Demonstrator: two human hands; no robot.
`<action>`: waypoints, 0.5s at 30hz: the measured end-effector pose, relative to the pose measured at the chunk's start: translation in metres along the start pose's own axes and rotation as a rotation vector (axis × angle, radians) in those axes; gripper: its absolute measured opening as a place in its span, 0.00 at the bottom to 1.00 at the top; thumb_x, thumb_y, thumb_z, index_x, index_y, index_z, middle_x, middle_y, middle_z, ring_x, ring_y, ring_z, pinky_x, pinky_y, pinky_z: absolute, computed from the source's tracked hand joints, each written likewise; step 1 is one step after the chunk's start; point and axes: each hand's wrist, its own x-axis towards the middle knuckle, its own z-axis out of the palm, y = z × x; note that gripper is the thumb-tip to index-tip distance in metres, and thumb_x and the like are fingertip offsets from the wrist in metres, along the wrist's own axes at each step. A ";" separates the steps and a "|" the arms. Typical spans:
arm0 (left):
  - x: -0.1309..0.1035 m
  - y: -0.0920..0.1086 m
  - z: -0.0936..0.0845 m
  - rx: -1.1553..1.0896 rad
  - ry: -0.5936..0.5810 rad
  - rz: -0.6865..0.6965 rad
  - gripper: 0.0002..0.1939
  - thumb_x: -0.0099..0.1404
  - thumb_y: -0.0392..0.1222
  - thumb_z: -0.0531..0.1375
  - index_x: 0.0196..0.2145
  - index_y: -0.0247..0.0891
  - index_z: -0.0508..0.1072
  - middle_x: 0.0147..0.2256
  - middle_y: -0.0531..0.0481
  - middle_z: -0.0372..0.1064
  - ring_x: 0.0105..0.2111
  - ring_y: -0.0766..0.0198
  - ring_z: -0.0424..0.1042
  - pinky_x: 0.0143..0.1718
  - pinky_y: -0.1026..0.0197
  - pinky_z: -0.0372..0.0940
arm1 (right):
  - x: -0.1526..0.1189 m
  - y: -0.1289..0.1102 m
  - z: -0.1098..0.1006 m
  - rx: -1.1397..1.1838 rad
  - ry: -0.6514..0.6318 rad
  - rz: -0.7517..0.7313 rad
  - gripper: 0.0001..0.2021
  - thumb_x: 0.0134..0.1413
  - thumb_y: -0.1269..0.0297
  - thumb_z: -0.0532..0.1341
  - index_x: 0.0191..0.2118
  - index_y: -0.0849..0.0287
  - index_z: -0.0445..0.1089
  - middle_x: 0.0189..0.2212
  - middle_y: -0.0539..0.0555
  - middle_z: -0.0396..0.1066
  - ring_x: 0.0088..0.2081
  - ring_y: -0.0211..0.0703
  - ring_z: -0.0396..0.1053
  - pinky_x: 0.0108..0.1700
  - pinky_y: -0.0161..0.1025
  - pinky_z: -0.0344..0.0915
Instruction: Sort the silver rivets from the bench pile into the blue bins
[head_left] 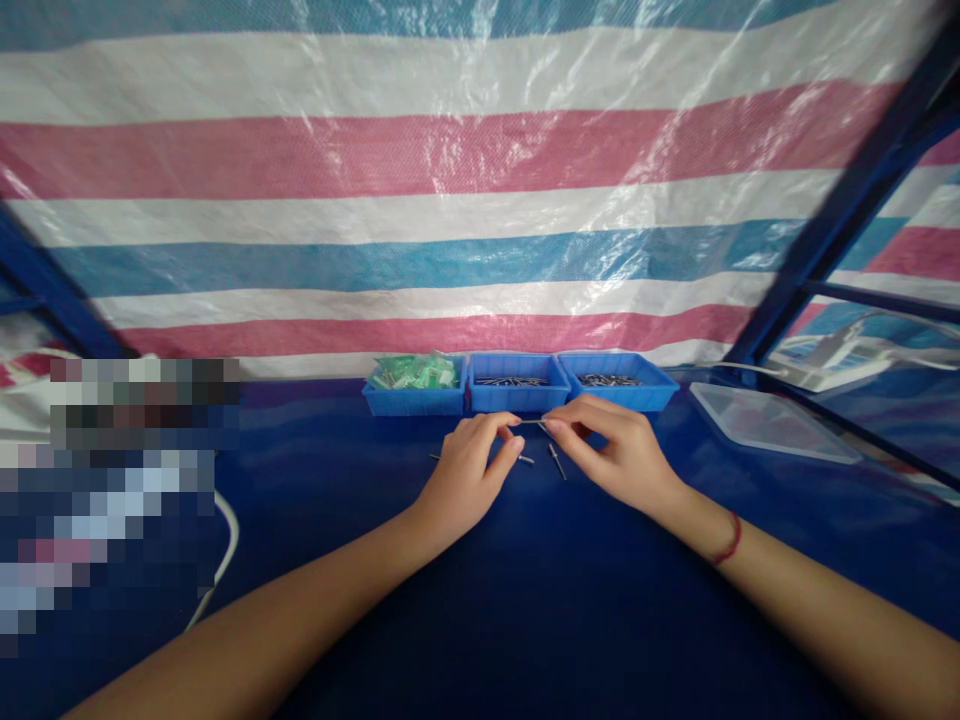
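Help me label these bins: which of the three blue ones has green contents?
The left bin: it holds green items, while the middle bin and right bin hold slim metal parts.

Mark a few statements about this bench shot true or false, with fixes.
1. A thin metal piece spans the gap between the left hand and the right hand. True.
2. The red band is on the left wrist. False: it is on the right wrist.
3. Green packets fill the middle bin. False: they are in the leftmost bin.
4. Three blue bins stand in a row beyond the hands. True.
5. The flat translucent lid or tray lies right of the bins. True.
6. The backdrop sheet is plain white. False: it has red, white and blue stripes.
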 end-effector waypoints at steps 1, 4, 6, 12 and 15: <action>-0.001 0.000 0.001 0.071 -0.002 -0.009 0.13 0.66 0.40 0.53 0.48 0.40 0.65 0.42 0.48 0.69 0.45 0.58 0.66 0.47 0.53 0.60 | 0.002 0.004 -0.003 -0.054 0.054 0.022 0.08 0.57 0.65 0.56 0.32 0.60 0.72 0.27 0.53 0.72 0.27 0.38 0.68 0.29 0.34 0.63; -0.004 0.001 0.003 0.275 -0.073 -0.019 0.15 0.64 0.39 0.54 0.49 0.42 0.67 0.47 0.46 0.67 0.50 0.53 0.61 0.47 0.48 0.58 | 0.007 0.027 -0.015 -0.250 0.248 0.165 0.09 0.56 0.62 0.57 0.33 0.60 0.73 0.25 0.53 0.72 0.24 0.39 0.66 0.29 0.36 0.62; -0.005 0.002 0.003 0.349 -0.129 -0.015 0.13 0.64 0.37 0.53 0.46 0.45 0.71 0.48 0.47 0.66 0.51 0.51 0.59 0.46 0.47 0.58 | 0.009 0.048 -0.024 -0.373 0.356 0.298 0.11 0.55 0.61 0.56 0.36 0.61 0.73 0.26 0.54 0.72 0.24 0.40 0.66 0.30 0.38 0.63; -0.004 0.001 0.002 0.339 -0.173 -0.045 0.10 0.65 0.39 0.53 0.35 0.46 0.75 0.44 0.51 0.69 0.49 0.53 0.59 0.45 0.49 0.57 | 0.007 0.081 -0.032 -0.530 0.339 0.496 0.17 0.49 0.61 0.58 0.44 0.65 0.71 0.32 0.59 0.68 0.27 0.44 0.65 0.35 0.44 0.64; -0.003 0.000 0.003 0.331 -0.183 -0.039 0.10 0.66 0.39 0.53 0.34 0.44 0.74 0.42 0.51 0.69 0.49 0.54 0.60 0.45 0.50 0.57 | 0.005 0.067 -0.020 -0.408 0.252 0.422 0.16 0.50 0.62 0.57 0.44 0.63 0.69 0.31 0.57 0.68 0.26 0.42 0.64 0.34 0.42 0.64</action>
